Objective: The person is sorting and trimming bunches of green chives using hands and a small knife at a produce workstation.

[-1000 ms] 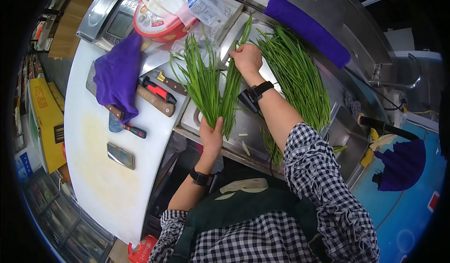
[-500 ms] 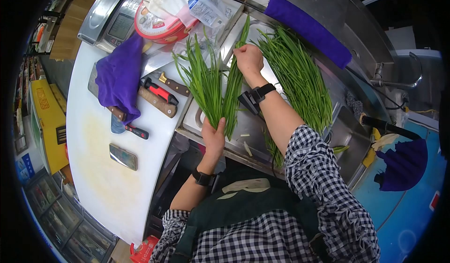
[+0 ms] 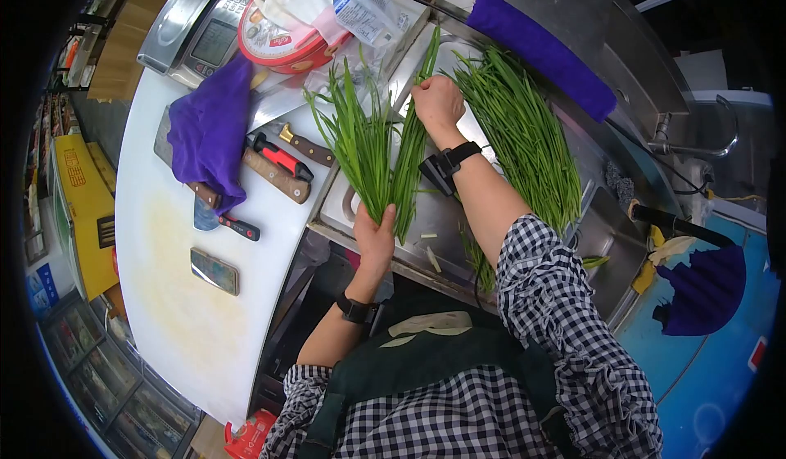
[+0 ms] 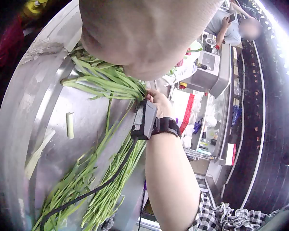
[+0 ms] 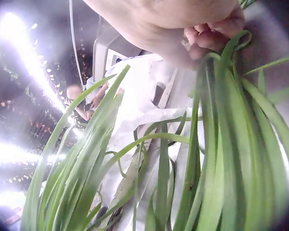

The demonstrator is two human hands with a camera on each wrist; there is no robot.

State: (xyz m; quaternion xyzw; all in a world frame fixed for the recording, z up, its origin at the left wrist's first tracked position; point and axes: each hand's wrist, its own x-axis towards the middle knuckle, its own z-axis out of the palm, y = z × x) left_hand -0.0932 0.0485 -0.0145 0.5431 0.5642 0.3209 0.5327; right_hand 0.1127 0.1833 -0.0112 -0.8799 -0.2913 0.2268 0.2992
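My left hand [image 3: 374, 234] grips the lower end of a bunch of garlic chives [image 3: 356, 148], whose leaves fan out away from me. Beside it on the right runs a narrower strand of chives [image 3: 407, 160]. My right hand [image 3: 440, 103] has its fingers curled and pinches that strand near its upper part. In the right wrist view, long leaves [image 5: 219, 144] hang just below the curled fingers. A large pile of chives [image 3: 524, 135] lies to the right of my right forearm. The left wrist view shows the left hand [image 4: 144, 33] big and close, partly covering the bunch.
Under the chives is a steel sink [image 3: 610, 238], with pale stem scraps [image 3: 431, 258] near its front edge. On the white board [image 3: 188, 336] at left lie a phone [image 3: 214, 271], several knives and a purple cloth [image 3: 211, 135]. A scale [image 3: 214, 43] and a red round tin [image 3: 282, 45] stand behind.
The head view has shifted very slightly. Both hands keep nearly the same place and hold on the chives.
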